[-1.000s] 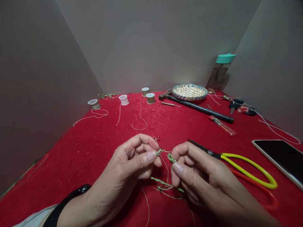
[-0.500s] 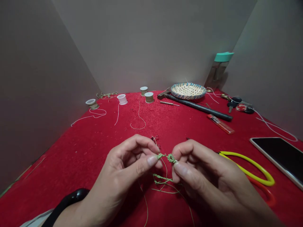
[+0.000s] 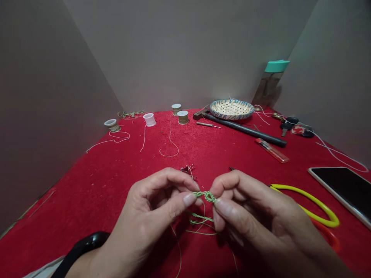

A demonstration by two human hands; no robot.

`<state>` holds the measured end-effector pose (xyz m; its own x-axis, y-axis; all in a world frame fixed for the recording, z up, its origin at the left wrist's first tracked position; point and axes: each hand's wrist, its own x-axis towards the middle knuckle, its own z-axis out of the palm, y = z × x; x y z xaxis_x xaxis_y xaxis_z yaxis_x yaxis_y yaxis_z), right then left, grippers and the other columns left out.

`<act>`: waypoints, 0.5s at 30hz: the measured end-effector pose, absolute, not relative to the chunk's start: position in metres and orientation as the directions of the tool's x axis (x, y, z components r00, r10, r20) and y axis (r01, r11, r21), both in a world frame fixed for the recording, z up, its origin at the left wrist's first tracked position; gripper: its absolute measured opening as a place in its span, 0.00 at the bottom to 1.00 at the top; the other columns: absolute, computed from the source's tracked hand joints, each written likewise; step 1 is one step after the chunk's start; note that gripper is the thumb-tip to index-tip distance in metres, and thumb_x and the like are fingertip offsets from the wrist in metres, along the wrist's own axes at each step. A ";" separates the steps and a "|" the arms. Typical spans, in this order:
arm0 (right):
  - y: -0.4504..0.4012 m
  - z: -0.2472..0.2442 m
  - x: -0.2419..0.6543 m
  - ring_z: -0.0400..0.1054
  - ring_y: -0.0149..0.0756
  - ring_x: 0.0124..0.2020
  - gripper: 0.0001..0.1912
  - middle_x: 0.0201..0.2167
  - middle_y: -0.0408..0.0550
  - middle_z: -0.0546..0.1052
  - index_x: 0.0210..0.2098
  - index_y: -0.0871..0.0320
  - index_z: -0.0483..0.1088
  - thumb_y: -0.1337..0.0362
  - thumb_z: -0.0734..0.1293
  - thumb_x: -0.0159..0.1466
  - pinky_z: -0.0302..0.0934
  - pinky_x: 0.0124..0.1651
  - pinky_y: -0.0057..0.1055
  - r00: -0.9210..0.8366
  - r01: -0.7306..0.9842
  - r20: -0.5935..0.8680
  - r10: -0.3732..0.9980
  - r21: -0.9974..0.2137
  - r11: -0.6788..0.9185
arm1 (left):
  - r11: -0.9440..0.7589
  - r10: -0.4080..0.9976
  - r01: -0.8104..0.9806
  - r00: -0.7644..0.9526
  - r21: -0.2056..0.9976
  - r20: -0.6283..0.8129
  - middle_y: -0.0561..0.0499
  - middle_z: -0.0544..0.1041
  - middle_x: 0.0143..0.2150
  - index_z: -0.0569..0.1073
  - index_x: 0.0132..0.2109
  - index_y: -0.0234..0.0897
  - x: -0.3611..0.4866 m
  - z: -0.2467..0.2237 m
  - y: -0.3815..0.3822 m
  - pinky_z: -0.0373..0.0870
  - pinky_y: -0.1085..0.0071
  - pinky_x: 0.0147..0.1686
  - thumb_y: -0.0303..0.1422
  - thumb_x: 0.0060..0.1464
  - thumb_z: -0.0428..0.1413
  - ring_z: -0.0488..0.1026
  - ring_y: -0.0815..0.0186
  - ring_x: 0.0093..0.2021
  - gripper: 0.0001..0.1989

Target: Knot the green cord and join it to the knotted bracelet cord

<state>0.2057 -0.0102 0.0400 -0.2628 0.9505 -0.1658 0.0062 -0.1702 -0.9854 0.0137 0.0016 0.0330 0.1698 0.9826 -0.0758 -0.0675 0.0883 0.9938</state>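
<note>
My left hand (image 3: 156,204) and my right hand (image 3: 249,208) pinch a short length of green braided cord (image 3: 206,196) between thumbs and forefingers, their fingertips nearly meeting. Thin loose strands of olive thread (image 3: 201,221) hang from it onto the red cloth below. Just past my fingers lies a small metal clip with a red part (image 3: 187,169). Scissors with yellow and orange handles (image 3: 314,202) lie to the right, their blades mostly hidden behind my right hand. A black band (image 3: 82,247) circles my left wrist.
Red cloth (image 3: 95,185) covers the table between grey walls. At the back stand several thread spools (image 3: 182,117), a woven basket (image 3: 232,109), a hammer (image 3: 246,130) and an awl (image 3: 207,124). A lighter (image 3: 272,150), keys (image 3: 290,124) and a phone (image 3: 342,189) lie to the right.
My hands have drawn closer together, and the green loop is now pinched tight between them. The metal clip shows more clearly past my fingers, and the scissor blades have dropped out of sight behind my right hand.
</note>
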 end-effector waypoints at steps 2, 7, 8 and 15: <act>-0.011 0.038 0.207 0.59 0.29 0.21 0.10 0.22 0.39 0.72 0.34 0.51 0.72 0.53 0.71 0.65 0.55 0.24 0.27 -0.268 0.005 -0.160 0.950 -0.986 -0.165 | 0.085 0.983 -0.063 0.171 0.994 -0.073 0.52 0.80 0.28 0.85 0.37 0.45 0.014 0.033 0.002 0.68 0.72 0.28 0.40 0.56 0.72 0.74 0.65 0.28 0.07; -0.011 0.031 0.209 0.63 0.30 0.24 0.07 0.26 0.40 0.74 0.36 0.49 0.72 0.57 0.67 0.71 0.59 0.26 0.26 -0.318 -0.030 -0.126 0.939 -0.989 -0.143 | 0.102 0.976 -0.057 0.198 0.993 -0.089 0.52 0.80 0.28 0.84 0.36 0.44 0.012 0.032 -0.001 0.68 0.70 0.28 0.41 0.57 0.72 0.77 0.62 0.29 0.08; -0.011 0.031 0.209 0.63 0.30 0.24 0.07 0.25 0.40 0.74 0.36 0.50 0.72 0.57 0.67 0.71 0.59 0.26 0.26 -0.319 -0.034 -0.129 0.939 -0.989 -0.147 | 0.107 0.975 -0.055 0.203 0.993 -0.094 0.52 0.80 0.28 0.84 0.36 0.44 0.011 0.032 -0.001 0.68 0.70 0.29 0.41 0.57 0.71 0.78 0.61 0.30 0.08; -0.008 0.039 0.206 0.59 0.27 0.21 0.07 0.23 0.38 0.74 0.36 0.51 0.71 0.57 0.67 0.68 0.50 0.24 0.28 -0.329 0.065 -0.150 0.932 -0.989 -0.136 | 0.120 0.967 -0.067 0.232 0.991 -0.101 0.53 0.80 0.28 0.84 0.37 0.45 0.011 0.029 -0.002 0.70 0.69 0.30 0.41 0.59 0.70 0.73 0.65 0.28 0.08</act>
